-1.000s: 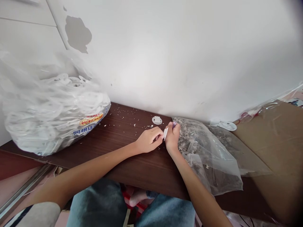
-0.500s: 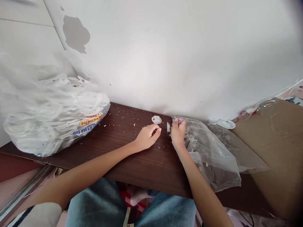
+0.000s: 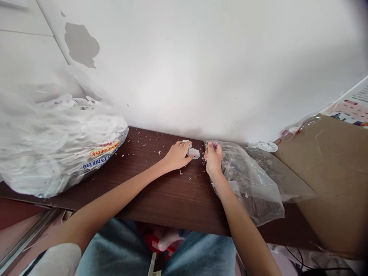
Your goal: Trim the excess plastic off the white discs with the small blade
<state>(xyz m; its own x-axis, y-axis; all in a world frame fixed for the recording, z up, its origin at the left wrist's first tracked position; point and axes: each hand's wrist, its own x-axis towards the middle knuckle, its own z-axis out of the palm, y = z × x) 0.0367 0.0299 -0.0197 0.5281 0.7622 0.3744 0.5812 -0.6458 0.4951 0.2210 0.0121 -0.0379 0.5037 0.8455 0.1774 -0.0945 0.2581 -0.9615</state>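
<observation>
My left hand [image 3: 177, 156] rests on the dark wooden tabletop [image 3: 155, 191], its thumb and fingers around a white round plastic piece [image 3: 194, 153]. Under its fingertips, just behind, a second white piece [image 3: 187, 142] is partly covered. To the right, my right hand [image 3: 214, 158] is closed on a small purplish tool whose tip shows above the fingers; the rest is hidden in the fist. That hand is at the left edge of a clear plastic bag [image 3: 253, 184] holding greyish bits.
A large clear bag of white plastic parts [image 3: 60, 145] bulges at the left. Small white scraps dot the tabletop. A white disc [image 3: 268, 147] lies at the back right, beside a brown cardboard sheet [image 3: 336, 172]. The white wall [image 3: 172, 69] stands behind.
My left hand has opened from its curled shape and now takes hold of a white piece. The white piece beside my right hand is no longer there. The view has shifted slightly.
</observation>
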